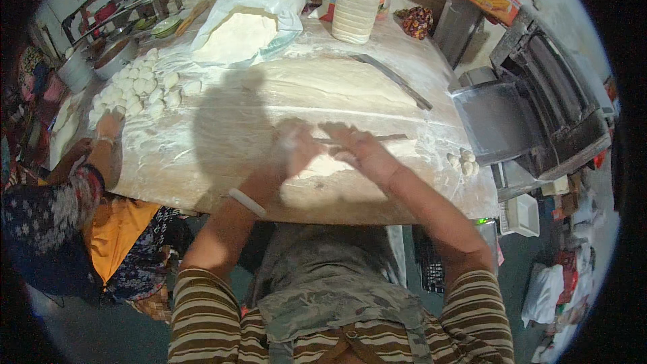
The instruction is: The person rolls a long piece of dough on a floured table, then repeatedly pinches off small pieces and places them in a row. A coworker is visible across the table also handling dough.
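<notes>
Over the floured wooden table, my left hand (pixel 298 146) and my right hand (pixel 355 142) are close together, both blurred. A thin dark stick (pixel 395 137) runs at my right hand, its right end showing past the fingers. Whether either hand grips it I cannot tell. Below my hands a bright white patch (pixel 326 166), flour or thin dough, lies on the wood. A long slab of dough (pixel 328 81) stretches across the table beyond my hands. Behind its right end rests a dark flat strip (pixel 397 81).
At left, another person's hand (pixel 108 124) touches a pile of small dough pieces (pixel 134 83). An open flour sack (pixel 252 15) and a ribbed plastic container (pixel 355 12) stand at the back. Several dough balls (pixel 464 163) sit near a dark metal machine (pixel 536 101) at right.
</notes>
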{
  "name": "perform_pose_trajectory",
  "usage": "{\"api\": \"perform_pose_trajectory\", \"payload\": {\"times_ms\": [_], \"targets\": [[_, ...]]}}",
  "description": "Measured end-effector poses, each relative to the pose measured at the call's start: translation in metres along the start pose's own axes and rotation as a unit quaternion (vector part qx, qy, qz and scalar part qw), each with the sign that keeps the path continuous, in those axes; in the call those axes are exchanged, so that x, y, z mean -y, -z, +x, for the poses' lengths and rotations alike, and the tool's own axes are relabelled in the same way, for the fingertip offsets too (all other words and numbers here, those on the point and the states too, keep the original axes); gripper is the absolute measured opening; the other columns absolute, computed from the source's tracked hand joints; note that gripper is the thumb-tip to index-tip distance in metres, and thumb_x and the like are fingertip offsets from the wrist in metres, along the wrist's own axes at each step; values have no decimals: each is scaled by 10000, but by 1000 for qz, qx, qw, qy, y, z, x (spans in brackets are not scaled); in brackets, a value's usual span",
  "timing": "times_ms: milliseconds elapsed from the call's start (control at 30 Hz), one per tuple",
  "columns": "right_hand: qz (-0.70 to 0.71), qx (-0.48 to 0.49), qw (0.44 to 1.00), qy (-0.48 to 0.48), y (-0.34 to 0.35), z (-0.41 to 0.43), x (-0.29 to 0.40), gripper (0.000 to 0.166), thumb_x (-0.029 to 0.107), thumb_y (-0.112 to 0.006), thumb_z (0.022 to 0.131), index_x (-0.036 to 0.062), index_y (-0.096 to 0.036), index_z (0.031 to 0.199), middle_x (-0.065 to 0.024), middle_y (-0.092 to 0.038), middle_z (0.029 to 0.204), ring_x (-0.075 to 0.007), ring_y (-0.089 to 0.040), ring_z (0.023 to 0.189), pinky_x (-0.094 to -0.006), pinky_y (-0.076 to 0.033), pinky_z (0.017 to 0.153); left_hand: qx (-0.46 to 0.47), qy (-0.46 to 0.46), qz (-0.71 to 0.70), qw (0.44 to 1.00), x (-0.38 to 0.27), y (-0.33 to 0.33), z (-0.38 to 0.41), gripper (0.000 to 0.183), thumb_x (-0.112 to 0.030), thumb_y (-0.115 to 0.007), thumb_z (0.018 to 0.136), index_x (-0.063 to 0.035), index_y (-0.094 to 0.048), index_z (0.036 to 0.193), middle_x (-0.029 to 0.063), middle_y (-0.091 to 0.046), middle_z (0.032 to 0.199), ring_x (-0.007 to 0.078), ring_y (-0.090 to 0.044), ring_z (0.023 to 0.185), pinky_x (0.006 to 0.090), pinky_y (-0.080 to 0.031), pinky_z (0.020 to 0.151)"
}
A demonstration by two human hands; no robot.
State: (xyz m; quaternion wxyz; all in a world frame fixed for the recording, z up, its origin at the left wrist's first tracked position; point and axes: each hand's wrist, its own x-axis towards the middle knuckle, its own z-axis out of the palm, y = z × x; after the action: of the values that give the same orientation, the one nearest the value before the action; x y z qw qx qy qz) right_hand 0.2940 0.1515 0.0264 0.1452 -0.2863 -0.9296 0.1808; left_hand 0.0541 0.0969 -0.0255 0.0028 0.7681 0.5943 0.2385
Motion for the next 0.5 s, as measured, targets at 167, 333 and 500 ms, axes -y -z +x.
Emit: {"api": "perform_pose_trajectory", "payload": {"times_ms": [167, 333, 500], "targets": [[-104, -40, 993, 43, -27, -50, -2, 636, 392, -635, 998, 167, -463, 1567, -98, -546, 1530, -354, -462, 1445, -562, -320, 1214, -22, -89, 24, 996, -48, 9, -45, 647, -409, -744, 891, -30, -601, 1396, 176, -646, 1332, 354, -601, 1222, 566, -419, 1053], [-141, -33, 989, 13, -22, -47, 11, 669, 431, -615, 1008, 207, -406, 1602, -66, -478, 1599, -327, -421, 1478, -575, -283, 1223, 35, -48, 49, 997, -50, 8, -57, 715, -345, -741, 865, -36, -543, 1479, 147, -618, 1397, 358, -572, 1258, 548, -406, 1065], [-166, -15, 985, -50, -28, -18, -2, 635, 441, -592, 1032, 255, -398, 1607, -73, -469, 1609, -318, -408, 1494, -608, -273, 1216, 28, -68, 137, 988, -17, 34, -30, 620, -334, -652, 978, -86, -504, 1527, 124, -571, 1495, 338, -533, 1313, 566, -404, 1083]]}}
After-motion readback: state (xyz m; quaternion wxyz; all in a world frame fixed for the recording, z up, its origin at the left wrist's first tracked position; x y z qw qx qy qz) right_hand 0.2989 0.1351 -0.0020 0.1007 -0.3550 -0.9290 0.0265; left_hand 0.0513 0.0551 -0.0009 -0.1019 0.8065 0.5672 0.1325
